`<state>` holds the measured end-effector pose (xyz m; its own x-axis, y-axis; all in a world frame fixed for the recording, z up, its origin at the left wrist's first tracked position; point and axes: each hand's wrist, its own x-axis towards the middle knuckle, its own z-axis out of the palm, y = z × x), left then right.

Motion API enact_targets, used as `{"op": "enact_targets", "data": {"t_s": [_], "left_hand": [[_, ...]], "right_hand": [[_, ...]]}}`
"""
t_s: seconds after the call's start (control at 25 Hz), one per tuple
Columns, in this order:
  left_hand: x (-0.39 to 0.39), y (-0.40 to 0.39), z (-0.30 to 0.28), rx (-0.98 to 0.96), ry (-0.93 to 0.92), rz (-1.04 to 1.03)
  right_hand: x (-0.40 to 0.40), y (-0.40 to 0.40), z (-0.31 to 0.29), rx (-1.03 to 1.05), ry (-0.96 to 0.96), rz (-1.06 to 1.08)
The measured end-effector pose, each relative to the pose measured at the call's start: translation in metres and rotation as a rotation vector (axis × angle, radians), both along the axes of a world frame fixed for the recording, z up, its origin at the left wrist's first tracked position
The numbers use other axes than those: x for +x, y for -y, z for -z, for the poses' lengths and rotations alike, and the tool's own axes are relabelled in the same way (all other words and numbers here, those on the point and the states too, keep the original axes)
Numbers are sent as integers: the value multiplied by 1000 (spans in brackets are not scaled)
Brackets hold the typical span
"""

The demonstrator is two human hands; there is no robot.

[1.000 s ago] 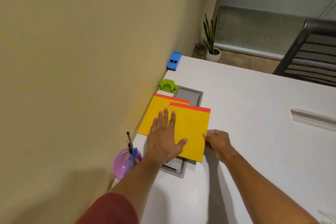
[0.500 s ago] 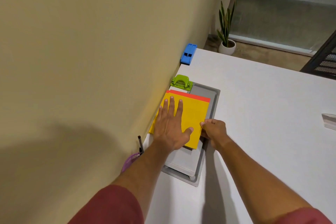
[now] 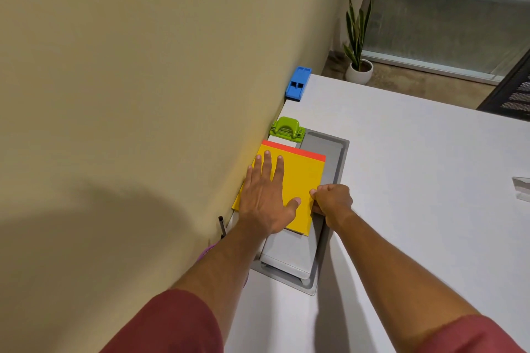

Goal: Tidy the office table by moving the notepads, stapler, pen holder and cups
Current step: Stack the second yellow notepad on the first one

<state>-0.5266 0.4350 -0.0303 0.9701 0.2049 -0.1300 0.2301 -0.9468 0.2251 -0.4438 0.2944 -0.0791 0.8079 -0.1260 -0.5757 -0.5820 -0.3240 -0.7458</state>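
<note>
Notepads (image 3: 298, 180), two stacked, under flat left hand (image 3: 265, 200); right hand (image 3: 332, 199) pinching their edge.

Single head-worn view, looking forward and steeply down along the wall (image 3: 129, 94) onto the near tabletop (image 3: 401, 180) edge, close above both forearms.

No writing, label, brand or number can be read anywhere here: the yellow notepad with the red top strip (image 3: 298, 178) under the flat hand is blank, and the blue plastic stapler (image 3: 298, 84) beyond it shows no mark.
</note>
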Motion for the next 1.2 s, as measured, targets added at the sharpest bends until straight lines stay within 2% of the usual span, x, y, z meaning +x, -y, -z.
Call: {"op": "enact_targets", "data": {"t_s": [0.16, 0.36, 0.52, 0.76, 0.92, 1.08, 1.2], "left_hand": [[-2, 0, -1, 17, -3, 7], [-7, 1, -6, 34, -17, 17], [-15, 5, -13, 50, -20, 28], [-30, 11, -31, 69, -3, 59], [-46, 19, -44, 53, 34, 80], [-65, 30, -58, 47, 57, 104], [-80, 40, -70, 51, 76, 135]], "right_hand": [[-3, -1, -5, -85, 41, -71], [-10, 0, -12, -85, 57, -92], [-23, 5, -25, -165, 195, -182], [-54, 20, -50, -370, 494, -489], [-75, 35, -64, -608, 540, -625], [-98, 52, -82, -747, 657, -686], [-115, 67, -95, -838, 673, -720]]}}
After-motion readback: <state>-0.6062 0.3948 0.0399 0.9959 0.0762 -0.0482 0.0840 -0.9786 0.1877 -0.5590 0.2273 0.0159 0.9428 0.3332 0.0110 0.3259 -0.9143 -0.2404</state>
